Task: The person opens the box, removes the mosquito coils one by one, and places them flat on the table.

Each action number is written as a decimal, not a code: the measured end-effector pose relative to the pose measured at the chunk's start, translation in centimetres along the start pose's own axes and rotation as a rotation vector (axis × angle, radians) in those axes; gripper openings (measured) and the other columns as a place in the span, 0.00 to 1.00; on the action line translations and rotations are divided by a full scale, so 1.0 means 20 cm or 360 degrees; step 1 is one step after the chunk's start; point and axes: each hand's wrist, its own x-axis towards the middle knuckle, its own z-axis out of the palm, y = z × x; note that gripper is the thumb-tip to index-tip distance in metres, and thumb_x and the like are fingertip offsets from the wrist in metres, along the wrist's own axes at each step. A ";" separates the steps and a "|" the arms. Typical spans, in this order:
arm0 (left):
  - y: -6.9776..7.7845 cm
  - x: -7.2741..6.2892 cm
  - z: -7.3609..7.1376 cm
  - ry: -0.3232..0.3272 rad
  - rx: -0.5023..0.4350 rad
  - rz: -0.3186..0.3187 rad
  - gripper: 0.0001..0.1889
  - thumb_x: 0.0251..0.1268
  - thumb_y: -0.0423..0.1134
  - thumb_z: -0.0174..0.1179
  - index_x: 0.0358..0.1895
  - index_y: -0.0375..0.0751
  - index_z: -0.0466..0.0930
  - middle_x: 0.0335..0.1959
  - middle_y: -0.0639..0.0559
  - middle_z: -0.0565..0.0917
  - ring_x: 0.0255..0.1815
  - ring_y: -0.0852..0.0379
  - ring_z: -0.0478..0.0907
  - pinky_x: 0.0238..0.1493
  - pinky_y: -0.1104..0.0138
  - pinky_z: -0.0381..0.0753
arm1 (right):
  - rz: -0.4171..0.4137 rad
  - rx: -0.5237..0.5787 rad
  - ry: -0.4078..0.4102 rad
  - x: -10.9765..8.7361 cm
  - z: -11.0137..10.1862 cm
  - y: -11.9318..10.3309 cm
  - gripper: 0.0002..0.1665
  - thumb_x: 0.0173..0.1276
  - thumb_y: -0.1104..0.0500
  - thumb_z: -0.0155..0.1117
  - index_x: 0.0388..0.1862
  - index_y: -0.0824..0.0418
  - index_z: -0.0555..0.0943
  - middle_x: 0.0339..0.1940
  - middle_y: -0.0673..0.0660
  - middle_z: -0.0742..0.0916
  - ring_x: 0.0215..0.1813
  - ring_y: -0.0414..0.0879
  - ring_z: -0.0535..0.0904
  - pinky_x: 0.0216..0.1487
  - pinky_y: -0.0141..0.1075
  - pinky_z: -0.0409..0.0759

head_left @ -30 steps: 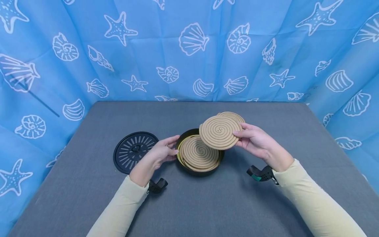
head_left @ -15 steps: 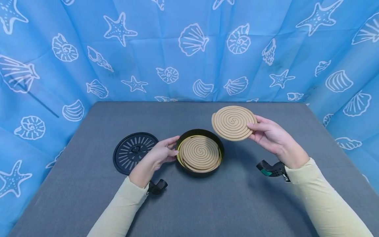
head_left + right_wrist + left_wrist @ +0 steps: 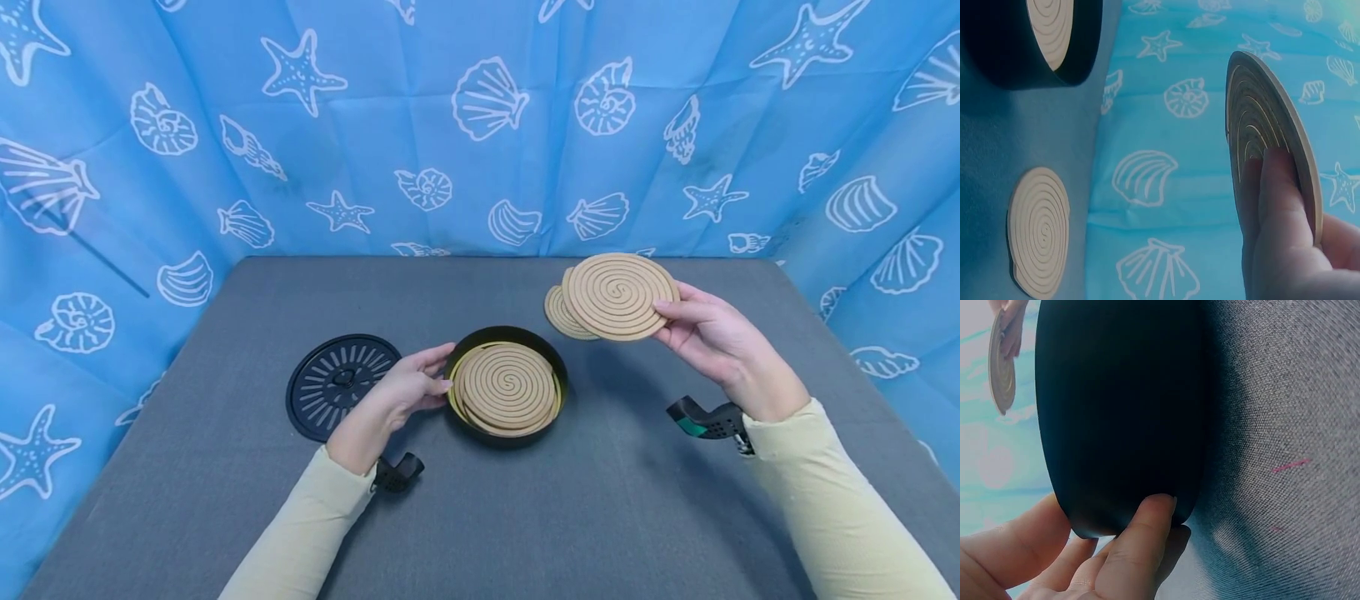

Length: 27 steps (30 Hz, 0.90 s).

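Note:
My right hand [image 3: 712, 350] pinches a tan spiral mosquito coil [image 3: 617, 293] by its right edge, thumb on top and fingers underneath. The coil is raised above the far side of the table. Beneath and left of it, another mosquito coil [image 3: 559, 312] lies flat on the cloth, partly covered in the head view but whole in the right wrist view [image 3: 1038, 234]. A round black tin [image 3: 517, 441] with a yellow inner edge holds several stacked coils [image 3: 510, 385]. Against the tin's left wall, my left hand [image 3: 408, 382] grips with thumb and fingers [image 3: 1138, 550].
Left of the tin, a black slotted lid [image 3: 315, 387] lies flat, partly behind my left hand. The table [image 3: 480, 525] has a grey cloth. A blue curtain [image 3: 420, 100] with white shells and starfish hangs behind it and along both sides.
My right hand has carried its coil rightward and farther back, away from the tin, showing more of the coils inside and the left part of the one on the table. My left hand stays put.

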 end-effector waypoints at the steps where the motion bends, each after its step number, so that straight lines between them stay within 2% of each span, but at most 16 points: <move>1: 0.00 0.00 0.00 -0.0001 0.0002 0.0000 0.32 0.70 0.23 0.48 0.75 0.44 0.58 0.75 0.43 0.59 0.73 0.44 0.59 0.66 0.49 0.67 | -0.0008 0.0019 -0.0011 0.00 -0.01 -0.01 0.46 0.74 0.77 0.40 0.77 0.59 0.26 0.54 0.61 0.81 0.55 0.53 0.81 0.54 0.42 0.80; 4: 0.00 0.00 0.00 0.0003 0.0005 -0.0001 0.32 0.70 0.23 0.48 0.75 0.44 0.58 0.75 0.43 0.59 0.73 0.44 0.59 0.66 0.50 0.67 | -0.0037 0.0072 -0.0025 -0.01 -0.02 -0.02 0.47 0.74 0.78 0.39 0.77 0.59 0.25 0.54 0.62 0.81 0.55 0.54 0.81 0.54 0.43 0.80; 13: 0.00 0.00 0.00 0.0024 0.0027 -0.0008 0.32 0.70 0.23 0.49 0.75 0.44 0.58 0.75 0.43 0.59 0.73 0.45 0.58 0.65 0.50 0.67 | -0.0099 0.0139 0.0075 -0.03 -0.07 -0.05 0.48 0.73 0.79 0.38 0.78 0.52 0.28 0.51 0.62 0.82 0.55 0.54 0.81 0.57 0.44 0.78; 15: 0.00 0.00 0.01 0.0029 0.0020 -0.0015 0.32 0.69 0.23 0.49 0.75 0.44 0.58 0.75 0.43 0.59 0.73 0.45 0.59 0.65 0.50 0.68 | -0.0116 0.0182 0.0102 -0.04 -0.09 -0.07 0.48 0.73 0.78 0.38 0.79 0.49 0.30 0.64 0.61 0.75 0.55 0.55 0.81 0.58 0.44 0.77; 20: 0.00 0.00 0.01 0.0042 0.0016 -0.0021 0.32 0.69 0.23 0.49 0.75 0.45 0.59 0.75 0.44 0.60 0.73 0.45 0.59 0.65 0.50 0.68 | -0.0144 0.0325 0.0164 -0.06 -0.13 -0.09 0.47 0.73 0.79 0.37 0.79 0.44 0.37 0.73 0.55 0.66 0.56 0.56 0.80 0.61 0.45 0.74; 22: 0.00 -0.01 0.01 0.0042 0.0016 -0.0018 0.32 0.69 0.23 0.49 0.75 0.45 0.59 0.75 0.44 0.60 0.73 0.45 0.59 0.65 0.50 0.68 | -0.0158 0.0378 0.0186 -0.06 -0.15 -0.09 0.48 0.73 0.79 0.38 0.79 0.43 0.39 0.66 0.57 0.74 0.57 0.56 0.80 0.62 0.45 0.74; 27: 0.00 -0.01 0.01 0.0043 0.0011 -0.0022 0.32 0.70 0.23 0.50 0.75 0.46 0.59 0.75 0.45 0.60 0.73 0.46 0.59 0.65 0.50 0.68 | -0.0173 0.0450 0.0293 -0.06 -0.17 -0.11 0.47 0.73 0.78 0.39 0.79 0.41 0.42 0.58 0.58 0.81 0.57 0.54 0.80 0.64 0.44 0.71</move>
